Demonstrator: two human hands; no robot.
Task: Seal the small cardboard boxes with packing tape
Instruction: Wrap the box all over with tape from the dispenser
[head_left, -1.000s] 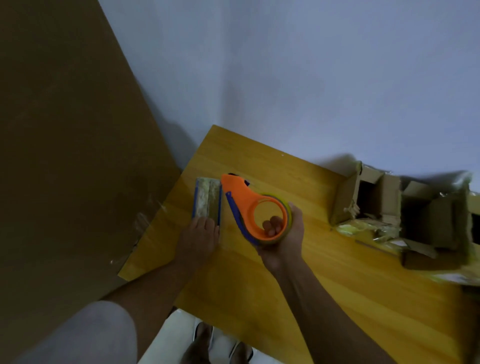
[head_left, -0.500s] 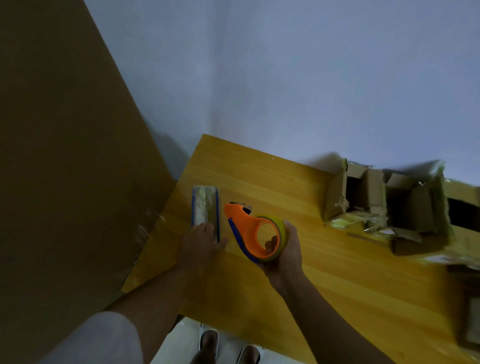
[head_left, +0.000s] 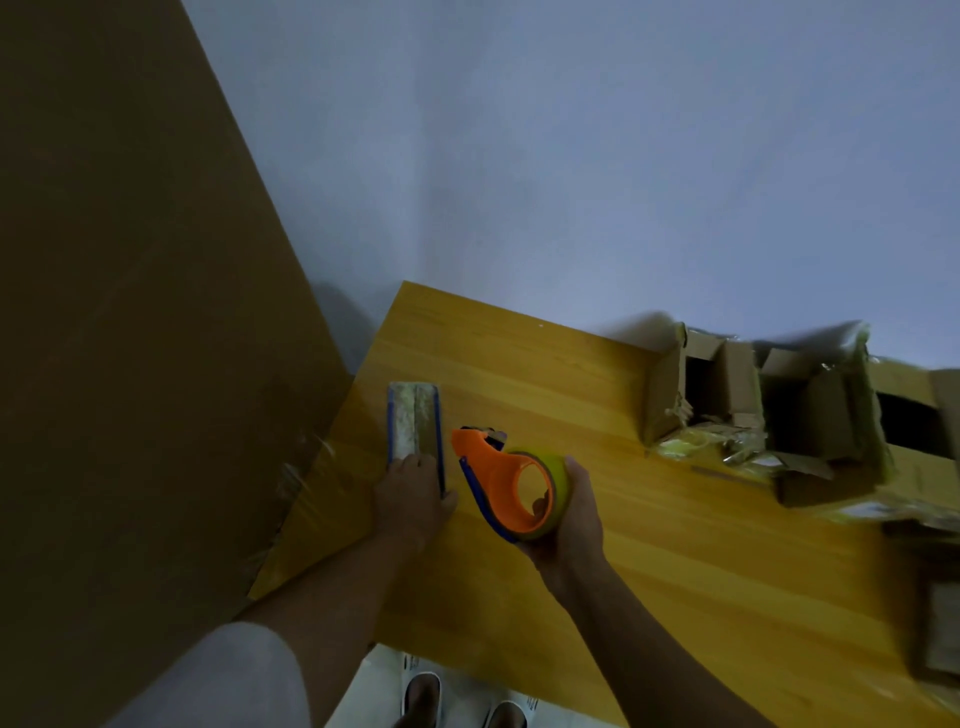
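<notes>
A small flat box (head_left: 414, 423) with blue edges and a taped top lies near the left end of the wooden table (head_left: 649, 561). My left hand (head_left: 413, 496) rests on its near end, fingers over the top and thumb at the right side. My right hand (head_left: 569, 512) grips an orange tape dispenser (head_left: 498, 480) with a yellowish tape roll, fingers through its core. The dispenser's nose sits just right of the box, apart from it.
Several opened cardboard boxes (head_left: 753, 410) with torn tape and crumpled wrapping (head_left: 696, 444) crowd the table's right side. Another box (head_left: 943, 629) shows at the right edge. A large brown board (head_left: 130, 364) leans at the left. A pale wall stands behind.
The dispenser has drawn back toward me, off the box's far right side, to beside its near end. My left hand has slid further onto the box. The view shifted.
</notes>
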